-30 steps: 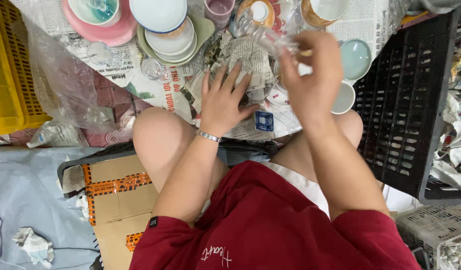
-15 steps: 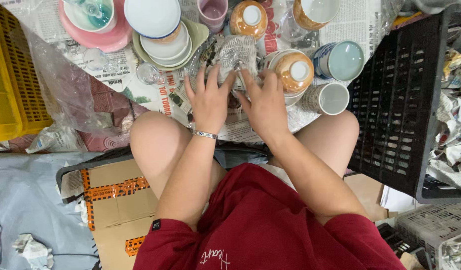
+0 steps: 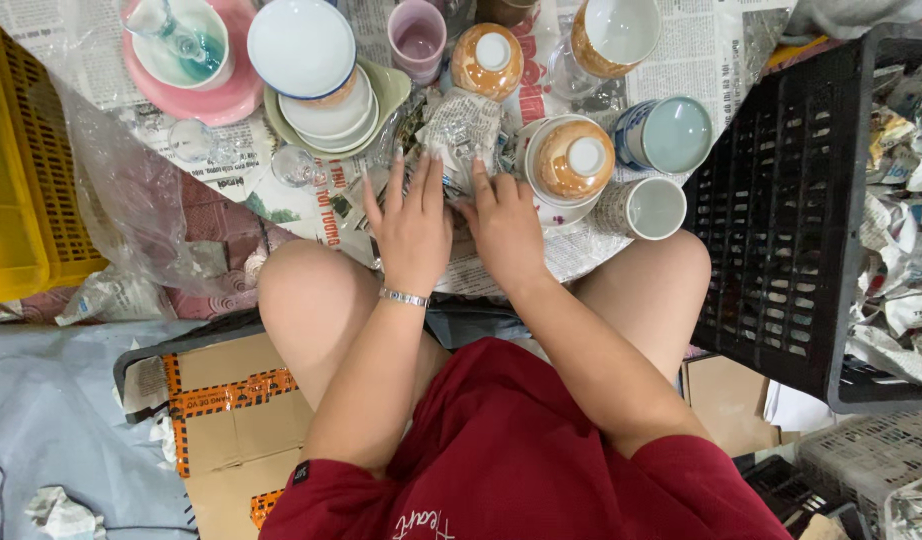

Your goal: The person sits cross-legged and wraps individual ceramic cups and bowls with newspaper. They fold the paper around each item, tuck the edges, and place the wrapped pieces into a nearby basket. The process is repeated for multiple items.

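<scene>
Two hands (image 3: 459, 225) flat on one crumpled newspaper bundle (image 3: 461, 125).

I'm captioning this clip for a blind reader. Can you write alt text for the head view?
Seen from above, a seated person's left hand and right hand press on a newspaper-wrapped bundle among bowls and cups on spread newspaper. A black crate is at right, a yellow crate at left.

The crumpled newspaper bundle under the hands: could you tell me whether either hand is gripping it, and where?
Both hands, left hand and right hand, press flat on the newspaper bundle's near edge; neither grips.
</scene>
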